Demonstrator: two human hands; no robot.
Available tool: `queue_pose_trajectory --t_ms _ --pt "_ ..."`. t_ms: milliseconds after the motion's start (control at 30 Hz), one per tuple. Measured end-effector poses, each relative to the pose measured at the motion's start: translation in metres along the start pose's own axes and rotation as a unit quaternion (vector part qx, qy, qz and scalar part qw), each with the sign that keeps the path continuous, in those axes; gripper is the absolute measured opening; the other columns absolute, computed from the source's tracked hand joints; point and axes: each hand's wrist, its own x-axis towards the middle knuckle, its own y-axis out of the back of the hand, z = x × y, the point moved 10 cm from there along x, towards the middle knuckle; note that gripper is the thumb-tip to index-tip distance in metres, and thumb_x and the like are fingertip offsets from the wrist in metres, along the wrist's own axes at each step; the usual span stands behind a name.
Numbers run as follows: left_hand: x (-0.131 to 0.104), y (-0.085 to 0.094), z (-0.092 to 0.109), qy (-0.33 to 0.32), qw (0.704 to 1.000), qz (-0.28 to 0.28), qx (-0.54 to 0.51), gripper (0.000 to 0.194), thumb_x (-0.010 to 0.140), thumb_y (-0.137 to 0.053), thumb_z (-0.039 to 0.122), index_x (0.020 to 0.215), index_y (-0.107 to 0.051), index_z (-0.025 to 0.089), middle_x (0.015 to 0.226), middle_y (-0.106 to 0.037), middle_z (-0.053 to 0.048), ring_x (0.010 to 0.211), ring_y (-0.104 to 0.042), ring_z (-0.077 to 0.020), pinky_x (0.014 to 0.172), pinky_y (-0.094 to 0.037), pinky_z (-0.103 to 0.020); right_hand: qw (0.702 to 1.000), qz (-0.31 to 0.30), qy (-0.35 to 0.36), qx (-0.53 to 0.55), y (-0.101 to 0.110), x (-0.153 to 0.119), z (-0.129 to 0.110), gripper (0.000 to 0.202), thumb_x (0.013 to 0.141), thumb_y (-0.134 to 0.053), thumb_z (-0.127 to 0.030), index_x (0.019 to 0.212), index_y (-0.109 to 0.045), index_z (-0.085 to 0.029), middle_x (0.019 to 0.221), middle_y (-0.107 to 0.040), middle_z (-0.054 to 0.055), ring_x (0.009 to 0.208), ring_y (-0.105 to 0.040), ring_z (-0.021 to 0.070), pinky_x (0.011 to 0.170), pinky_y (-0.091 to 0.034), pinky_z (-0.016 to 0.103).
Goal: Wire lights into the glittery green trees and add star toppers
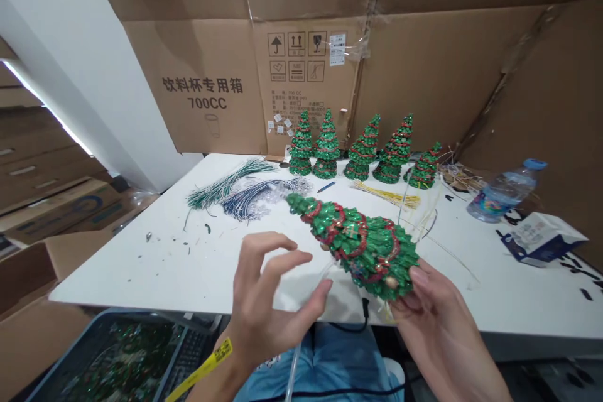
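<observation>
My right hand grips a small green Christmas tree by its base, thumb on the near side. The tree lies tilted, its tip pointing up and left, with red garland and small ornaments on it. Just left of the tree is my left hand, its fingers curved and spread apart with nothing visible between them. A yellow band circles the left wrist. A clear, thin tube runs from below past the left hand toward the tree; whether that hand touches it I cannot tell.
Several similar trees stand along the cardboard wall. Green wires, blue wires and yellow wires lie on the white table. A water bottle and a carton are rightward. Lower left stands a blue bin.
</observation>
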Motion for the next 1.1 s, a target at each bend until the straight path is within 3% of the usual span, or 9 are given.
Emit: queue_pose_trajectory --t_ms 67,133,233,300,500,633,767,900,1100 --pt "-0.006 -0.014 -0.025 0.126 0.983 -0.051 -0.12 0.035 0.097 -0.079 0.028 0.127 -0.061 0.028 0.118 -0.069 -0.007 0.11 -0.069 -0.0248 0.096 -0.061 -0.04 0.999 -0.008 -0.027 0.033 0.001 0.001 0.004 0.035 0.083 -0.099 -0.042 0.072 -0.072 -0.023 0.07 -0.053 -0.004 0.063 -0.041 0.0141 0.059 -0.046 0.025" --pt "-0.02 -0.031 -0.041 0.218 0.947 -0.106 -0.212 0.05 0.1 -0.078 0.044 0.143 -0.058 0.03 0.139 -0.07 -0.011 0.129 -0.07 -0.0311 0.108 -0.061 -0.048 0.996 -0.034 -0.068 0.053 -0.005 -0.001 0.013 0.044 0.079 -0.102 -0.045 0.066 -0.066 -0.022 0.067 -0.041 -0.006 0.064 -0.034 0.0139 0.059 -0.045 0.025" --pt "-0.041 -0.055 -0.047 0.288 0.89 -0.17 -0.311 0.083 0.094 -0.082 0.064 0.162 -0.051 0.031 0.162 -0.063 -0.016 0.151 -0.061 -0.0412 0.125 -0.053 -0.061 0.989 -0.054 -0.126 0.064 -0.017 -0.008 0.031 0.051 0.077 -0.103 -0.049 0.065 -0.063 -0.021 0.067 -0.035 -0.007 0.066 -0.029 0.0132 0.062 -0.046 0.024" --pt "-0.051 -0.065 -0.045 0.312 0.857 -0.185 -0.367 0.084 0.093 -0.082 0.067 0.162 -0.055 0.029 0.165 -0.062 -0.017 0.152 -0.061 -0.0428 0.129 -0.05 -0.063 0.983 -0.054 -0.155 0.077 -0.024 -0.012 0.041 0.05 0.078 -0.103 -0.05 0.067 -0.063 -0.02 0.067 -0.033 -0.007 0.065 -0.026 0.0124 0.061 -0.045 0.022" --pt "-0.069 -0.08 -0.059 0.412 0.769 -0.075 -0.483 0.065 0.081 -0.094 0.064 0.13 -0.077 0.024 0.13 -0.084 -0.015 0.125 -0.079 -0.0412 0.114 -0.063 -0.06 0.982 -0.061 -0.144 0.108 -0.034 -0.016 0.046 0.033 0.091 -0.094 -0.049 0.08 -0.078 -0.022 0.069 -0.041 -0.005 0.066 -0.032 0.0143 0.063 -0.046 0.024" --pt "-0.067 -0.068 -0.071 0.448 0.732 0.046 -0.511 0.064 0.08 -0.089 0.072 0.117 -0.079 0.022 0.112 -0.087 -0.011 0.105 -0.084 -0.0383 0.098 -0.071 -0.055 0.991 -0.067 -0.106 0.048 -0.023 -0.011 0.034 0.027 0.097 -0.086 -0.047 0.106 -0.086 -0.021 0.082 -0.056 0.0 0.066 -0.034 0.0131 0.062 -0.044 0.025" --pt "-0.061 -0.054 -0.076 0.497 0.721 0.088 -0.474 0.063 0.086 -0.085 0.07 0.124 -0.077 0.02 0.116 -0.086 -0.01 0.112 -0.083 -0.0364 0.1 -0.07 -0.05 0.998 -0.054 -0.027 -0.012 -0.01 -0.004 0.002 0.028 0.096 -0.083 -0.053 0.095 -0.085 -0.026 0.094 -0.062 0.004 0.075 -0.049 0.0169 0.069 -0.054 0.029" --pt "-0.055 -0.055 -0.073 0.503 0.731 0.049 -0.459 0.062 0.088 -0.087 0.065 0.126 -0.075 0.018 0.119 -0.085 -0.011 0.111 -0.082 -0.034 0.098 -0.068 -0.044 0.995 -0.032 0.076 -0.062 0.001 -0.005 -0.03 0.031 0.102 -0.074 -0.057 0.09 -0.084 -0.03 0.102 -0.063 0.006 0.103 -0.058 0.0258 0.094 -0.059 0.035" --pt "-0.054 -0.073 -0.063 0.502 0.721 -0.029 -0.476 0.06 0.089 -0.088 0.063 0.126 -0.074 0.017 0.12 -0.084 -0.013 0.11 -0.081 -0.0329 0.099 -0.067 -0.043 0.972 -0.006 0.139 -0.191 0.022 -0.008 -0.039 0.032 0.107 -0.07 -0.055 0.103 -0.087 -0.027 0.088 -0.061 0.005 0.08 -0.052 0.0201 0.066 -0.049 0.028"
